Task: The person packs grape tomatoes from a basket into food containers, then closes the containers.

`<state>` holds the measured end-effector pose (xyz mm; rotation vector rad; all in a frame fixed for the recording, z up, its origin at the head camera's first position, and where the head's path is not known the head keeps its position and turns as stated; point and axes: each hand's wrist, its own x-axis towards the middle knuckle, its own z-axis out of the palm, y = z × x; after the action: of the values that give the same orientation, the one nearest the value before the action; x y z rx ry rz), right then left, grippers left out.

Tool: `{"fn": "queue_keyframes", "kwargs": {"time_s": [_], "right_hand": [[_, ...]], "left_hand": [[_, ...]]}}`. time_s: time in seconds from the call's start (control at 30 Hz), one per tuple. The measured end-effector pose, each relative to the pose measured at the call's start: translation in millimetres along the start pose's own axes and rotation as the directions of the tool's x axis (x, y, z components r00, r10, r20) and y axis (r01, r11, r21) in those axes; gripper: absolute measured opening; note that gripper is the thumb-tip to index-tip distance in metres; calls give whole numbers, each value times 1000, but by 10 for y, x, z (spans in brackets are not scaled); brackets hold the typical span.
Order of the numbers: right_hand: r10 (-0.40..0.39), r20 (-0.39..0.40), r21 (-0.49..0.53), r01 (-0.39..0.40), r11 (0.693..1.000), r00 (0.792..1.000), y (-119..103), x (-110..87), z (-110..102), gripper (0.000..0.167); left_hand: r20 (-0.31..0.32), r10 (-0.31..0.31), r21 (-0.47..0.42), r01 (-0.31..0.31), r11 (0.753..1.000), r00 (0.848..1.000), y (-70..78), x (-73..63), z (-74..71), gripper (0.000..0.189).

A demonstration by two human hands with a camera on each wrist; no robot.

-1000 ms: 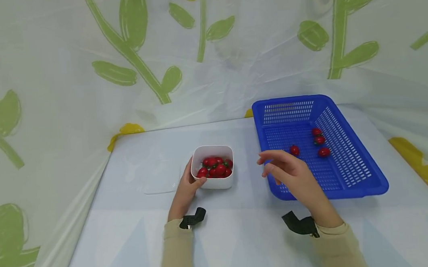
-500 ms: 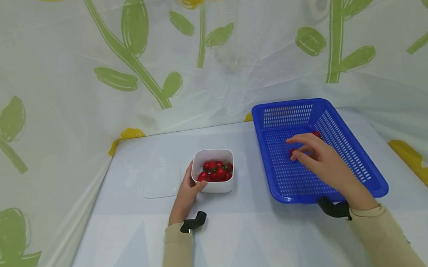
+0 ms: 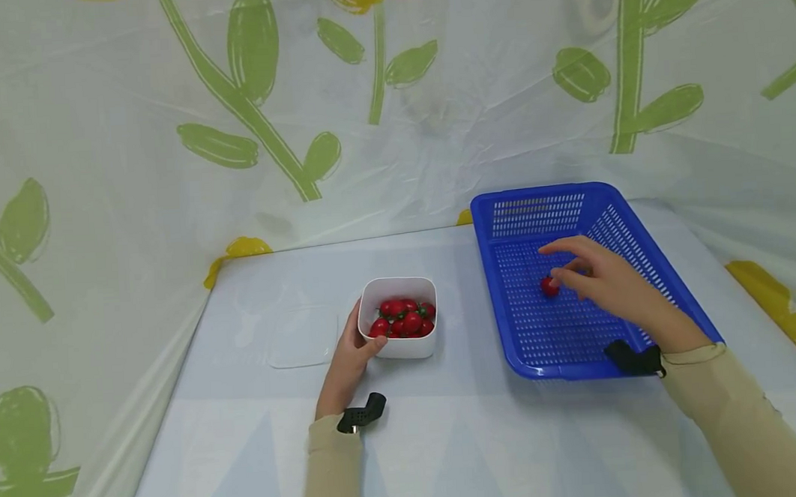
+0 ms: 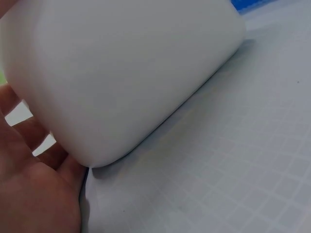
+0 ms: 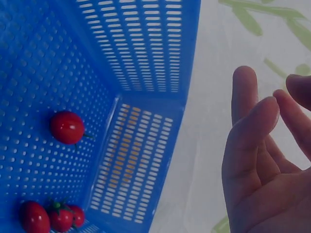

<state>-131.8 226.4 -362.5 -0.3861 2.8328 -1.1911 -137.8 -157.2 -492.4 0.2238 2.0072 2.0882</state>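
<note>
My left hand (image 3: 346,364) holds a white square box (image 3: 406,349) on the table, thumb at its near rim and fingers along its left side. Several red cherry tomatoes (image 3: 412,323) lie inside the box. Over the blue plastic basket (image 3: 538,342) hovers my right hand (image 3: 605,283), its fingers loosely bent and nothing between them. One cherry tomato (image 3: 548,286) on the basket floor shows just beside the thumb in the head view. The right wrist view shows that lone tomato (image 5: 67,127) apart from a cluster of tomatoes (image 5: 60,220), which my hand hides in the head view.
A flat translucent lid (image 3: 302,343) lies on the table left of the box. The white tabletop (image 3: 454,426) stretches between box and basket and in front of them. Behind the table hangs a white curtain (image 3: 472,124) with a plant print.
My right hand has moved right from the basket's left edge to above its inside, and lately a little farther forward. My left hand and the box stay in place.
</note>
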Motion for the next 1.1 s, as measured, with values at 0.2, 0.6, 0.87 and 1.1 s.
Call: {"fn": "queue_keyframes", "kwargs": {"time_s": [0.2,0.6,0.87,1.1], "right_hand": [[73,96,14,-75,997,993,96,99,-69,39],[122,254,0,-127,992,959,454,254,-55,41],[141,323,28,-158,987,936,553,298,10,42],[147,378,17,-165,986,914,624,345,23,47]], "left_hand": [[-2,-4,6,4,1000,1000,10,4,-1,72],[17,23,-20,-23,1000,1000,-9,8,0,73],[-4,3,-1,-3,1000,1000,-6,-14,4,73],[-1,15,-6,-15,1000,1000,-9,-10,4,73]]}}
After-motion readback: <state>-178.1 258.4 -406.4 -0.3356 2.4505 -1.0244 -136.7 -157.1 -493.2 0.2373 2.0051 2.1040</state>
